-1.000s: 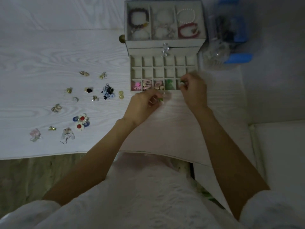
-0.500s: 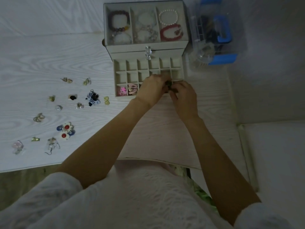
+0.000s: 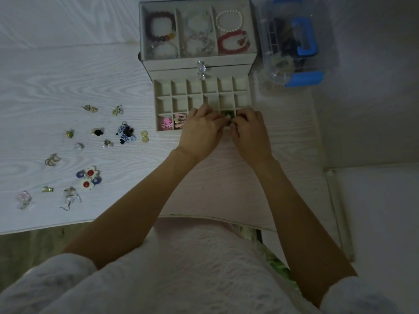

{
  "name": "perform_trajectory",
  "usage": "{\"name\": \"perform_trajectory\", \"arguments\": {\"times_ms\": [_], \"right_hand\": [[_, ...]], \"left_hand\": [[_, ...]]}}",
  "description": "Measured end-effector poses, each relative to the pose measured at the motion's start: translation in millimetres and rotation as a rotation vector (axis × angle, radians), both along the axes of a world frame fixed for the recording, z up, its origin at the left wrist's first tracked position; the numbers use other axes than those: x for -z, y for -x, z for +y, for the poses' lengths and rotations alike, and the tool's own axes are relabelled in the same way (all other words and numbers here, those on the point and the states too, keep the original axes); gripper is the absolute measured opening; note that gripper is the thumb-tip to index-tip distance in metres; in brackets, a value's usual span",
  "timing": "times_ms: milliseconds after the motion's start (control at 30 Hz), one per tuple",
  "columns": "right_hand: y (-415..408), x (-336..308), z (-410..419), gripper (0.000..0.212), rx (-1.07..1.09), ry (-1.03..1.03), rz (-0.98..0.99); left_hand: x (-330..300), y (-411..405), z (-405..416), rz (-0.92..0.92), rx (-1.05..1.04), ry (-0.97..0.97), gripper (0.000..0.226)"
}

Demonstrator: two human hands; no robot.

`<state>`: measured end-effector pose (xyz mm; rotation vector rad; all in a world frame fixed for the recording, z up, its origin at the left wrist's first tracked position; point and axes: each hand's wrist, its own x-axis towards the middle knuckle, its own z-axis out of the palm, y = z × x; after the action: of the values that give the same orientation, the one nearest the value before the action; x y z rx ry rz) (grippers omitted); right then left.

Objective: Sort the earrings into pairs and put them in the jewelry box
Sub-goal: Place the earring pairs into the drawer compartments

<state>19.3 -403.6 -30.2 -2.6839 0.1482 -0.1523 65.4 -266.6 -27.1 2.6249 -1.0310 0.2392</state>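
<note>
The beige jewelry box stands at the back, with bracelets in its top tray. Its gridded drawer is pulled out toward me. Pink earrings and a second pair lie in the front-row cells. My left hand and my right hand meet over the front row, fingertips pinched together on a small green earring. Loose earrings lie on the table to the left: a blue-white pair, red-centred flowers, gold hoops and several small ones.
A clear plastic case with blue clasps stands right of the jewelry box. The white wood-grain table ends at its near edge close to my body. A white surface lies to the right.
My left hand rose from the table in front of the drawer and joined my right hand over the drawer's front row. The view shifted slightly.
</note>
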Motion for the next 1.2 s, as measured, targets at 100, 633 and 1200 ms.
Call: {"name": "perform_trajectory", "arguments": {"times_ms": [100,633,1200], "right_hand": [[1.5,0.5,0.5,0.017,-0.009,0.001,-0.010],[15.1,-32.5,81.7,0.021,-0.260,0.008,-0.166],[-67.3,3.7,221.0,0.032,-0.343,0.228,0.109]], "left_hand": [[3.3,4.2,0.2,0.026,0.010,-0.039,0.030],[-47.4,58.1,110.4,0.274,-0.447,0.665,0.016],[11.4,-45.4,203.8,0.474,-0.351,-0.151,0.049]]}}
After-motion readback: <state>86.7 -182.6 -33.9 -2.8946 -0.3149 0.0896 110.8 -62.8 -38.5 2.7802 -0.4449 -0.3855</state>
